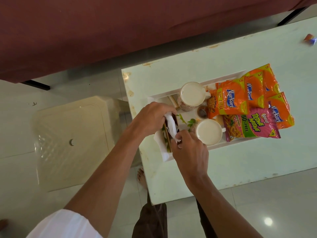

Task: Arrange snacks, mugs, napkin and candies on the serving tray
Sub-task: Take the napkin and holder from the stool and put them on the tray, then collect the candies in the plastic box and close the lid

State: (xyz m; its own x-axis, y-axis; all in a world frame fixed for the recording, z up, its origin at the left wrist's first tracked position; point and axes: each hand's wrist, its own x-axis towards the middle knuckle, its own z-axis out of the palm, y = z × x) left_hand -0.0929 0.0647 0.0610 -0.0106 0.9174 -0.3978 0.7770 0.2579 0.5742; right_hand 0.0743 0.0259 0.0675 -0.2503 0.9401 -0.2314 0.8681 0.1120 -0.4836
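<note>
- Holding a white napkin (172,126) with both hands, the person is standing at the near left end of the serving tray (188,92).
- The left hand (152,117) is lying over the upper part of the napkin, with its fingers curled down and closed on the paper.
- The right hand (190,152) is pinching the lower end of the napkin between thumb and fingers, so this hand is also clamped on it.
- The napkin is hanging crumpled between the two hands, above the left part of the tray, where a green leaf pattern is showing on the tray floor.
- Two white mugs are standing upright inside the tray: the far mug (192,96) near the back rim and the near mug (209,132) just beside the right hand.
- Several orange Kurkure packets (229,102) are lying overlapped on the right part of the tray, and some are reaching over its right rim.
- A pink Bingo Tedhe Medhe packet (252,125) is lying in front of them, next to the near mug.
- A small wrapped candy (310,39) is lying alone on the pale tabletop (248,160), well apart from the tray, at the far right.
- A cream plastic stool (72,141) is standing on the floor, left of the tabletop.
</note>
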